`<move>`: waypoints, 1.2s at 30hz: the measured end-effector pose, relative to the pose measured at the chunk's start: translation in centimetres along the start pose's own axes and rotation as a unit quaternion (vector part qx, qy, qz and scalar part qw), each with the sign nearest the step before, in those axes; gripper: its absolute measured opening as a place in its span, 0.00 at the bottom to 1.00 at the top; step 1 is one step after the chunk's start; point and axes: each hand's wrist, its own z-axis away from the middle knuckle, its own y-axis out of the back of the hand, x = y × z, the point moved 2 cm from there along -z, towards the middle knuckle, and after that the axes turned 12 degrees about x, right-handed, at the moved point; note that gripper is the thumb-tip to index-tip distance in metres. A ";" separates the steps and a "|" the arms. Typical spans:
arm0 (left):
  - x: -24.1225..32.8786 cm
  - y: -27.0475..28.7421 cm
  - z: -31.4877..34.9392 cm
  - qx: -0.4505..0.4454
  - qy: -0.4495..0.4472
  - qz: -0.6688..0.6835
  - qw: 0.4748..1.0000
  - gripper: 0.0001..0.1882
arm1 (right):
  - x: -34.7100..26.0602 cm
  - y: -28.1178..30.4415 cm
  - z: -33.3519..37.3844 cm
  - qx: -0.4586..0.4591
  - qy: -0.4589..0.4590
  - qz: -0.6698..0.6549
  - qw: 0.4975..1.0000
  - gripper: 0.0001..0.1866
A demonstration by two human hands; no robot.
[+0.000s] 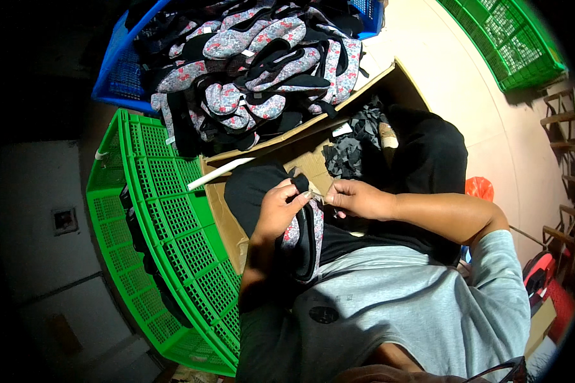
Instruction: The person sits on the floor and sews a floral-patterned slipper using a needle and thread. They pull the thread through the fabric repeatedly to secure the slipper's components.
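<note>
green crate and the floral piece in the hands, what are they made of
Green crate: looks like moulded plastic, glossy, with a regular lattice of small holes. Floral piece: seems soft fabric, matte, a grey print with red flowers and black edging, draping limply from the left hand and right hand.

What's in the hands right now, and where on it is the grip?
Both hands, left hand and right hand, pinch the top end of a floral-and-black fabric piece; the rest hangs down onto the lap.
</note>
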 end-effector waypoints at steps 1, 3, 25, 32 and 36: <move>-0.3 0.1 -0.1 -0.004 -0.016 -0.046 0.999 0.08 | 1.0 -0.1 -0.1 0.008 0.002 0.016 1.000 0.16; -0.5 -0.1 -0.5 -0.012 -0.015 -0.058 0.998 0.08 | 2.6 -0.2 -0.3 0.008 0.017 0.020 1.000 0.16; -3.3 -1.4 -1.0 0.012 0.062 0.046 0.997 0.12 | 1.7 -0.6 -0.9 0.027 0.086 0.087 0.992 0.14; -4.4 -1.4 -0.9 0.004 0.088 0.065 0.994 0.12 | 1.1 -0.7 -0.9 0.033 0.094 0.163 0.982 0.17; -3.8 -1.9 -1.0 0.029 0.093 0.117 0.988 0.13 | 0.8 -0.6 -0.7 0.035 0.094 0.171 0.980 0.16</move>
